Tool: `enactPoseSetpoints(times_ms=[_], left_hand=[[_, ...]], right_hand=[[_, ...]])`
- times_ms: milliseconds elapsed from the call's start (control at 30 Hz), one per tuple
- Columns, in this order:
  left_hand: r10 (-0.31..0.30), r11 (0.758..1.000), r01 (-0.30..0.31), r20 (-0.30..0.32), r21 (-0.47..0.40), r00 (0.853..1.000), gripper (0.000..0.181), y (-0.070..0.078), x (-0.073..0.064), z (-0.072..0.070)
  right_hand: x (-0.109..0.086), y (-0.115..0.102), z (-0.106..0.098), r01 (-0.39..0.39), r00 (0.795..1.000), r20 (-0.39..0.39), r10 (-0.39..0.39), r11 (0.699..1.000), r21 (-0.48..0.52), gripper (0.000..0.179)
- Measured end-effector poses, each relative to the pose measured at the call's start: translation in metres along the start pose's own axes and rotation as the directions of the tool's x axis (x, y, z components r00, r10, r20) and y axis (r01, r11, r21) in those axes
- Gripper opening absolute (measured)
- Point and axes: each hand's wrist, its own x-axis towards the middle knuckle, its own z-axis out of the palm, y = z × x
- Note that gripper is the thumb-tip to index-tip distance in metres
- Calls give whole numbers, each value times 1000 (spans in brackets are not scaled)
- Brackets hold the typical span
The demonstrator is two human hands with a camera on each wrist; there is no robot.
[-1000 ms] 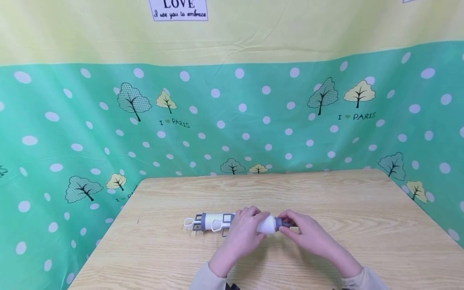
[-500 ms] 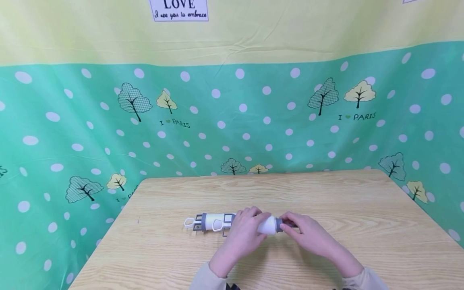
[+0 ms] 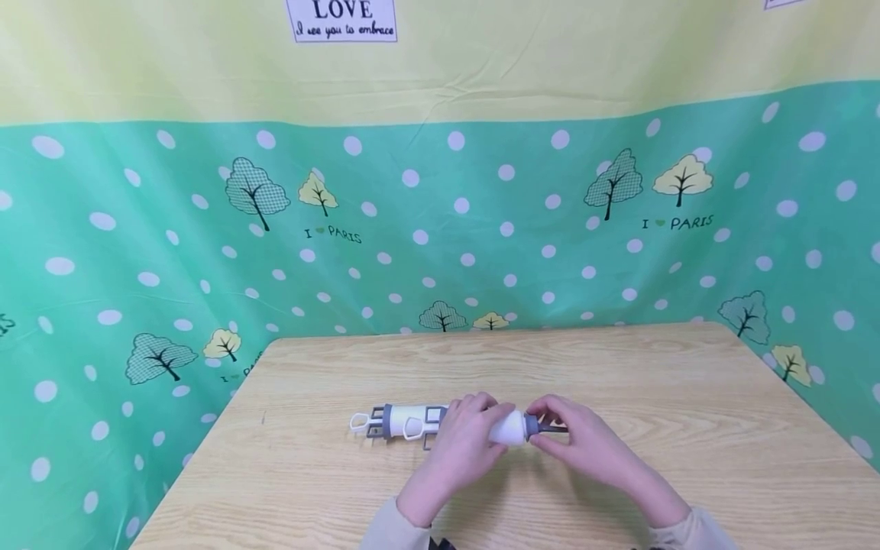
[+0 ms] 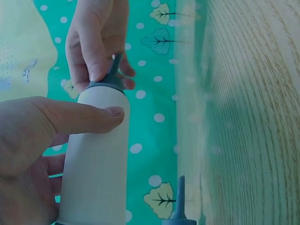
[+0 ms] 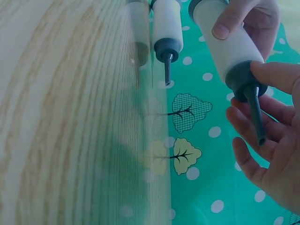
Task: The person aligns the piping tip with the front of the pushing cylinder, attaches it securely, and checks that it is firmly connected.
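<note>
My left hand point(image 3: 464, 443) grips the white barrel point(image 3: 509, 428) of a plunger syringe, its thumb laid across the barrel in the left wrist view. At the barrel's right end is a grey cap point(image 4: 107, 84) with a slim tapered nozzle point(image 5: 254, 115). My right hand point(image 3: 584, 443) pinches this cap between thumb and fingers, and the nozzle points toward the right palm. A white ring handle point(image 3: 412, 428) shows left of my left hand. Behind it lies a second, similar syringe point(image 3: 407, 420) on the table, partly hidden by the hand.
The wooden table point(image 3: 309, 489) runs back to a green and yellow curtain point(image 3: 385, 191) with dots and trees. The second syringe's grey nozzle point(image 5: 167, 69) shows in the right wrist view.
My right hand's fingers have shifted around the grey cap, and more of the nozzle shows between them in the head view. My left hand stays on the barrel.
</note>
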Motion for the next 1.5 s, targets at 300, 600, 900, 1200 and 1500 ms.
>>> enactPoseSetpoints(times_ms=[300, 600, 900, 1200, 1500], left_hand=[[3, 1000, -3, 7, -9, 1000, 51, 1, 0, 0], [33, 999, -33, -18, -4, 999, 50, 2, -1, 2], [9, 1000, -9, 9, -7, 1000, 51, 2, -1, 1], [19, 1000, -19, -4, 1, 1000, 50, 2, -1, 2], [17, 1000, -17, -1, 1, 1000, 50, 2, -2, 1]], right_hand=[[-1, -1, -2, -2, 999, 35, 1, 1000, 29, 20], [-1, -2, -3, -61, 995, 82, 59, 998, 23, 25], [-3, 0, -4, -61, 993, 100, 60, 998, 1, 38], [-1, -1, -5, 82, 996, 30, -83, 996, 38, 35], [-1, -2, -5, 65, 997, 40, -68, 996, 66, 27]])
